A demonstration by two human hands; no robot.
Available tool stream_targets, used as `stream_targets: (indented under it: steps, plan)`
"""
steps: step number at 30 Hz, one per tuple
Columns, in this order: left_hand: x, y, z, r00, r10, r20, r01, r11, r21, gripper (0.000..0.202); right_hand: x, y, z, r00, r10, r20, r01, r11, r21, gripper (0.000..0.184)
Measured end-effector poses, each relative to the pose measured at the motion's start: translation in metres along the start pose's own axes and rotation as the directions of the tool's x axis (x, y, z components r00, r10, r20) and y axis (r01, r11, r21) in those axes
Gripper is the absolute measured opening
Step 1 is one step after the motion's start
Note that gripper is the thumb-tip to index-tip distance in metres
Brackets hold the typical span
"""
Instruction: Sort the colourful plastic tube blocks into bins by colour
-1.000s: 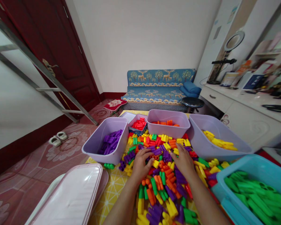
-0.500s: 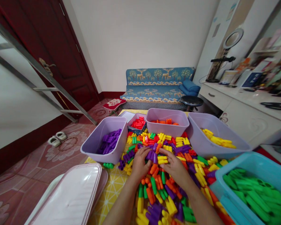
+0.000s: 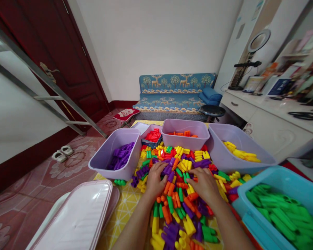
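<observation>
Both hands lie palm down on a big heap of plastic tube-shaped building blocks (image 3: 178, 166) in yellow, orange, purple, green and red. My left hand (image 3: 155, 181) rests on the heap, its fingertips beside a purple block (image 3: 168, 169). My right hand (image 3: 201, 185) lies on orange and yellow blocks, a short gap from the left. Neither hand visibly grips a block, though the fingers hide some pieces. The heap covers a yellow patterned cloth (image 3: 125, 208).
Sorted blocks fill a lilac bin of purple (image 3: 100, 163), a lilac bin of orange (image 3: 185, 143), a lilac bin of yellow (image 3: 221, 158), a small box of red (image 3: 151, 143) and a blue bin of green (image 3: 276, 177). A pale pink lid (image 3: 78, 217) lies at lower left.
My hands have spread apart, the right one shifting rightward across the heap. Some purple and yellow blocks between them have moved. The view has tilted slightly upward.
</observation>
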State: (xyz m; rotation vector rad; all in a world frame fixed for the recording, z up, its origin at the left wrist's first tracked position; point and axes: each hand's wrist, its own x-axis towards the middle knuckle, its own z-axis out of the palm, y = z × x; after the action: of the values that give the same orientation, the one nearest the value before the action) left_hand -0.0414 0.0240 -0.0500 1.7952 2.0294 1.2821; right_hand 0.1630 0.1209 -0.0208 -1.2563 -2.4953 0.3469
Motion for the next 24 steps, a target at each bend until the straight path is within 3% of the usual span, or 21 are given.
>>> stream_targets:
  steps: [4,8,13,16,18,20,21,24]
  plan:
    - [0.000,0.001,0.000,1.000,-0.010,-0.002,0.010,1.000,0.005,0.050,0.004,-0.022,0.001,1.000,-0.004,0.014,0.004,1.000,0.021,0.023]
    - [0.000,0.002,0.000,1.000,-0.020,0.004,0.020,1.000,0.009,0.054,0.005,-0.034,0.001,0.999,0.023,0.024,-0.027,0.989,0.146,0.023]
    - [-0.001,0.004,-0.002,1.000,-0.004,0.006,0.004,1.000,0.006,0.057,-0.001,-0.035,0.001,0.985,0.149,-0.092,-0.104,0.921,0.376,0.028]
    - [-0.002,0.004,-0.003,1.000,-0.006,0.006,0.006,1.000,0.007,0.056,-0.007,-0.029,-0.003,0.975,0.209,-0.079,-0.125,0.805,0.580,0.025]
    - [-0.002,0.003,-0.003,1.000,-0.008,0.005,0.008,1.000,0.005,0.054,-0.011,-0.027,-0.010,0.956,0.286,-0.060,-0.139,0.626,0.767,0.031]
    - [-0.002,0.003,-0.003,1.000,-0.007,0.005,0.007,1.000,0.003,0.054,-0.016,-0.026,-0.021,0.902,0.422,-0.093,-0.094,0.402,0.911,0.039]
    - [-0.001,0.003,-0.003,1.000,-0.004,0.005,0.004,1.000,0.002,0.053,-0.019,-0.028,-0.027,0.850,0.507,-0.142,-0.021,0.302,0.953,0.041]
    - [-0.001,0.003,-0.002,1.000,0.011,0.002,-0.011,1.000,-0.001,0.053,-0.030,-0.035,-0.048,0.637,0.703,-0.316,0.328,0.123,0.937,0.034]
